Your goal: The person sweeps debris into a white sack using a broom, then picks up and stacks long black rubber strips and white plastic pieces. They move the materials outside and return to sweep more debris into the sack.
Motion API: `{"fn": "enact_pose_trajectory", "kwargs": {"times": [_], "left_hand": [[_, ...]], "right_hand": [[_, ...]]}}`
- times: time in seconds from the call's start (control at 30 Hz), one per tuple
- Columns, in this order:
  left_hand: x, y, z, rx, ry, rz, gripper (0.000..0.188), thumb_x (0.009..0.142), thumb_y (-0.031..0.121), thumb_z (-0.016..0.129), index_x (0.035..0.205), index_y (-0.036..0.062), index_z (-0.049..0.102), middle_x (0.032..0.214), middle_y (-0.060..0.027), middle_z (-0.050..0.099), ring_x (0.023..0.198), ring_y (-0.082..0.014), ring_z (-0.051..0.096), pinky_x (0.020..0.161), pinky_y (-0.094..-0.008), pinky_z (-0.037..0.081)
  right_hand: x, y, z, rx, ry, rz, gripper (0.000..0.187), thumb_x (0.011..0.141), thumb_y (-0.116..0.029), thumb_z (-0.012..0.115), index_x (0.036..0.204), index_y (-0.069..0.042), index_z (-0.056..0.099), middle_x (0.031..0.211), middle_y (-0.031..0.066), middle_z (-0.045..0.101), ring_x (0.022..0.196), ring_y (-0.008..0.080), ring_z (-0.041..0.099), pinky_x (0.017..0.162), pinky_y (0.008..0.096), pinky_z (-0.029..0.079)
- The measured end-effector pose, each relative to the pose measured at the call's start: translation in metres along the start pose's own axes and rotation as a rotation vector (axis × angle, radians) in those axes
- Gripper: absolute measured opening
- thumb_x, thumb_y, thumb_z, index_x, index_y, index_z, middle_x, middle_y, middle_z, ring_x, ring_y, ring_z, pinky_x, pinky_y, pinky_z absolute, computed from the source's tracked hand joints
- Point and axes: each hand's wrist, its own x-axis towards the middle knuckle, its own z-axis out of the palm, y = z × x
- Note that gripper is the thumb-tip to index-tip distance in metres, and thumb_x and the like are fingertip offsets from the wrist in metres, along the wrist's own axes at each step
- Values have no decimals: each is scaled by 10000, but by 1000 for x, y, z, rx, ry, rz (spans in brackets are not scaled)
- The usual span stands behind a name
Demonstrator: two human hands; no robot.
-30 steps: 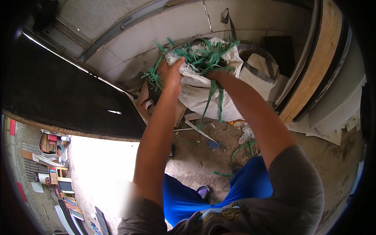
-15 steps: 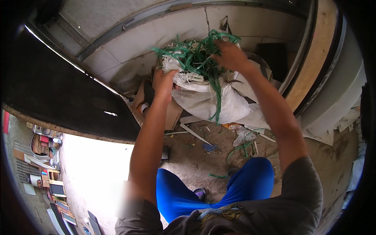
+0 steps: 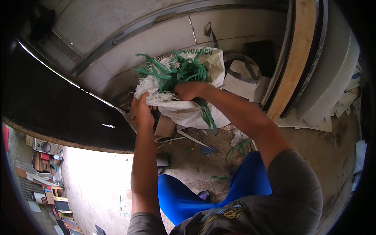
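Observation:
A white woven sack (image 3: pixel 182 113) with frayed edges stands against the wall, its mouth toward me. Tangled green plastic strips (image 3: pixel 172 74) fill the mouth, and some hang down over its front. My left hand (image 3: pixel 143 111) grips the sack's rim on the left side, thumb over the edge. Inside the mouth, my right hand (image 3: pixel 188 91) is closed like a fist and pressed down among the strips. Its fingertips are hidden, so whatever they hold cannot be made out.
A dark panel (image 3: pixel 62 105) reaches in from the left. Upright boards (image 3: pixel 295 58) lean at the right, near a white box (image 3: pixel 243 80). A cardboard box (image 3: pixel 164 127) lies below the sack. Scraps and green strips (image 3: pixel 239 149) litter the floor.
My right hand has moved down and left, from above the strips into the sack's mouth. The sack's printed back edge now stands up in view. My left hand still holds the rim.

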Motion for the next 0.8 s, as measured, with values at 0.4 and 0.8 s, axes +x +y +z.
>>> {"fn": "enact_pose_trajectory", "kwargs": {"times": [0.4,0.8], "left_hand": [[-9,-7,-9,81,-25,-37,244,930,183,630,1100,19,566,756,-61,623,486,-126,521,488,-286,501],[-35,-4,-11,67,2,-67,297,930,207,645,1167,49,562,887,-42,644,531,-104,511,496,-270,479]], "right_hand": [[-107,218,-74,209,927,544,480,717,-292,744,1136,-72,668,1069,174,686,1013,343,657,870,424,526],[-18,280,0,-444,544,828,352,908,-262,563,1206,-80,612,1324,145,566,1251,337,518,990,475,477]]}}
